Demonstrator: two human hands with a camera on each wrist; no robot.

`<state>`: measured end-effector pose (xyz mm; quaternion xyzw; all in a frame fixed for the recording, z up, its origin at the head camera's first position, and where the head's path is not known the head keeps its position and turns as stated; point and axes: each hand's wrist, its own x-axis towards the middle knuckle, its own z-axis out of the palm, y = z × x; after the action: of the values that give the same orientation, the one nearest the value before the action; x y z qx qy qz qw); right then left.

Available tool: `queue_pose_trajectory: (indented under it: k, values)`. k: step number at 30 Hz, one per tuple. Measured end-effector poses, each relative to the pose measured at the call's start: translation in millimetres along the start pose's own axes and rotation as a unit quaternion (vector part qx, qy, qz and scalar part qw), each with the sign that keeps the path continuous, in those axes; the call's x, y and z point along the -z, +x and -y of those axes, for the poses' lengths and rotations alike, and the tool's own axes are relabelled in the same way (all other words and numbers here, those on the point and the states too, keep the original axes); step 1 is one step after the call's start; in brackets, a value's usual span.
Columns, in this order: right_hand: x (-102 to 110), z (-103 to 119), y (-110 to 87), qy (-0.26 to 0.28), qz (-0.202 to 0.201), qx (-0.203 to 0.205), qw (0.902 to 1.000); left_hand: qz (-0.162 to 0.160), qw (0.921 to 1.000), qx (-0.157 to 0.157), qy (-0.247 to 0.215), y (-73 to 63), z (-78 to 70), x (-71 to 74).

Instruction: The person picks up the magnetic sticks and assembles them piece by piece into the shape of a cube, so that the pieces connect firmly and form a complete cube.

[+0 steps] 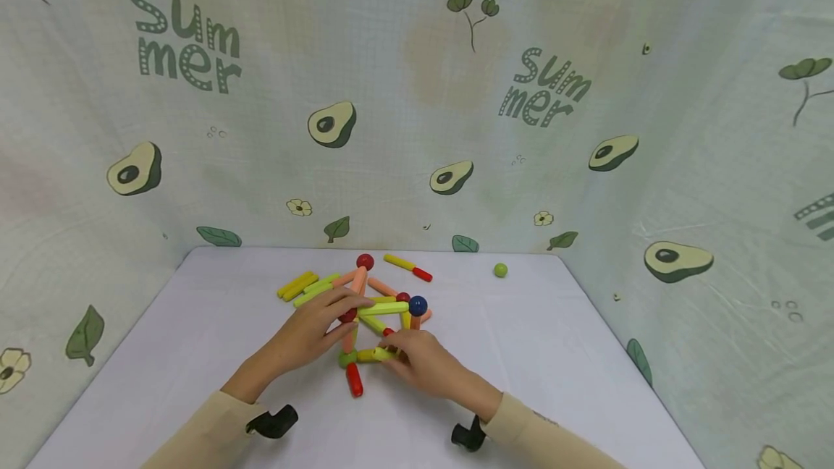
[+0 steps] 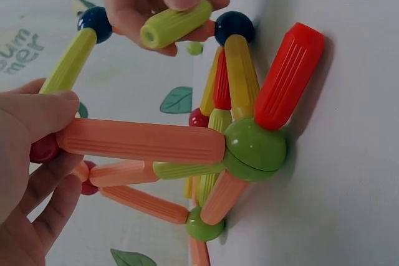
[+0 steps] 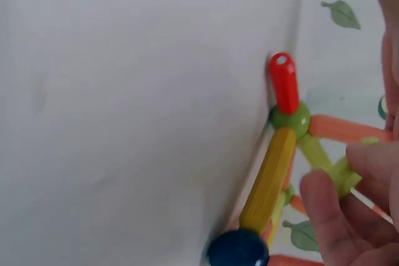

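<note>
A construction of coloured magnetic-looking rods and balls stands on the white table. My left hand [image 1: 296, 335] grips its upper red ball [image 2: 45, 149], with the thumb by a lime rod [image 2: 72, 61] that runs to a blue ball [image 1: 418, 305]. From the red ball an orange rod [image 2: 143, 140] drops to a low green ball [image 2: 255, 147], which also bears a red rod [image 1: 355, 380] and a yellow rod [image 2: 242, 73]. Just right of these, my right hand [image 1: 423, 364] pinches a loose lime rod [image 2: 177, 24] between thumb and fingers. Its far end appears free in the left wrist view.
Yellow rods [image 1: 297, 286] lie at the left behind the construction. At the back lie a yellow rod [image 1: 399, 261] and a red rod [image 1: 423, 275] end to end. A small green ball [image 1: 500, 270] sits at the back right. Patterned cloth [image 1: 391, 93] encloses the table.
</note>
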<state>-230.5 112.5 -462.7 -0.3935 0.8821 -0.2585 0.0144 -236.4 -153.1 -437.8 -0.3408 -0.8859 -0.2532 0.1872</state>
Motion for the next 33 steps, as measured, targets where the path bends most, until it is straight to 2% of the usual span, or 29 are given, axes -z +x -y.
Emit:
queue_pose_trajectory:
  k: [5, 9, 12, 19, 22, 29, 33]
  values:
    - [-4, 8, 4.9, 0.086, -0.085, -0.036, 0.9920, 0.010, 0.9998, -0.006, -0.013, 0.7, 0.4, 1.9]
    - [-9, 14, 8.4, 0.114, -0.140, -0.055, 0.9820, 0.024, 0.9994, -0.015, -0.018, 1.7, 3.2, 4.4]
    - [-11, 17, 10.8, 0.122, -0.166, -0.057, 0.9769, 0.033, 0.9990, -0.023, -0.021, 2.6, 5.9, 6.7]
    - [-15, 20, 17.3, 0.133, -0.178, -0.047, 0.9738, 0.066, 0.9971, -0.020, -0.030, 7.0, 6.8, 13.0]
    - [-17, 19, 19.7, 0.139, -0.174, -0.051, 0.9736, 0.081, 0.9960, -0.020, -0.031, 9.6, 6.6, 15.8]
    - [-19, 21, 23.5, 0.176, -0.179, -0.056, 0.9664, 0.122, 0.9917, -0.001, -0.041, 16.3, 7.0, 21.9]
    - [-19, 22, 24.1, 0.176, -0.182, -0.060, 0.9656, 0.139, 0.9895, 0.002, -0.039, 19.9, 5.7, 23.2]
